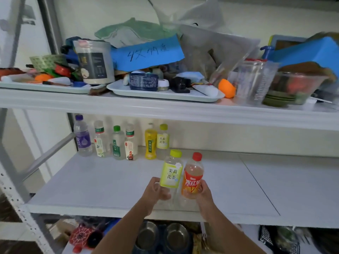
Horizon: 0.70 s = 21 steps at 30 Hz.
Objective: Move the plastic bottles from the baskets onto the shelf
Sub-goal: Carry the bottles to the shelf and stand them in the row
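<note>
My left hand (156, 192) grips a clear bottle with a yellow-green label and cap (171, 173). My right hand (201, 192) grips an orange iced-tea bottle with a red cap (192, 176). Both bottles are upright, side by side, held just above the front middle of the white middle shelf (91, 184). Several bottles stand in a row at the back left of that shelf: a purple-capped water bottle (83, 136), clear bottles with green labels (117, 143), a yellow bottle (150, 142) and another yellow-green labelled one (163, 137). No basket is in view.
The upper shelf (165, 110) is crowded with trays, containers, a blue paper sign and an orange ball (227, 88). Grey metal uprights (16, 195) stand at the left. Below are two metal bowls (161, 235) and a red toy. The middle shelf's right half is bare.
</note>
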Each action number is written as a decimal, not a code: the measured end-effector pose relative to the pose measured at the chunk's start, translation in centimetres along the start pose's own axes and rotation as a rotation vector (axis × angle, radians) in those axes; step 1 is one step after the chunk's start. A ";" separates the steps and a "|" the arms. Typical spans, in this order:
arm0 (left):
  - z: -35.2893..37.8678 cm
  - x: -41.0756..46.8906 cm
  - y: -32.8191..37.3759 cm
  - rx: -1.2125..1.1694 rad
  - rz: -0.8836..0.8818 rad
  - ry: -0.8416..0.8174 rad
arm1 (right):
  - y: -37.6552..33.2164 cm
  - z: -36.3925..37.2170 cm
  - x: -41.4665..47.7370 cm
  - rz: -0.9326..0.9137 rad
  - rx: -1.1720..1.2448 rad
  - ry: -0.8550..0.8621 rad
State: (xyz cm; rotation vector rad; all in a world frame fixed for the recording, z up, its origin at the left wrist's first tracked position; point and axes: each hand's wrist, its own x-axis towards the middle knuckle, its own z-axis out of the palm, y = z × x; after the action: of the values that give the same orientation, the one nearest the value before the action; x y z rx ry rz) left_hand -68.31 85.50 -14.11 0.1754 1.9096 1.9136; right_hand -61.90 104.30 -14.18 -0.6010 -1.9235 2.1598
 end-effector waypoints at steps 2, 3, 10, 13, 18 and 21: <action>0.1 1.8 -0.3 0.010 -0.018 -0.018 | 0.6 0.3 1.6 0.009 -0.022 0.016; 0.0 2.6 -0.5 -0.006 -0.028 -0.029 | 1.0 0.4 2.5 0.016 -0.017 0.028; 0.4 8.7 -0.7 0.041 0.044 -0.109 | 1.3 0.9 8.3 -0.008 -0.007 0.051; 0.8 11.2 -0.7 0.127 0.090 -0.114 | 1.3 0.6 10.3 -0.033 -0.046 0.046; 1.6 15.4 -1.0 0.213 0.153 -0.059 | 1.0 -0.2 13.6 -0.078 -0.060 0.033; 2.7 17.3 -1.3 0.215 0.181 -0.035 | 0.8 -1.0 15.6 -0.129 -0.072 0.020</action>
State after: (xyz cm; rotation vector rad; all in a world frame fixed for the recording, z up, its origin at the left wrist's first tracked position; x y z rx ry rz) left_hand -82.55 94.59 -18.88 0.4574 2.1376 1.7970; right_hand -75.38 111.32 -17.78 -0.4938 -1.9786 2.0079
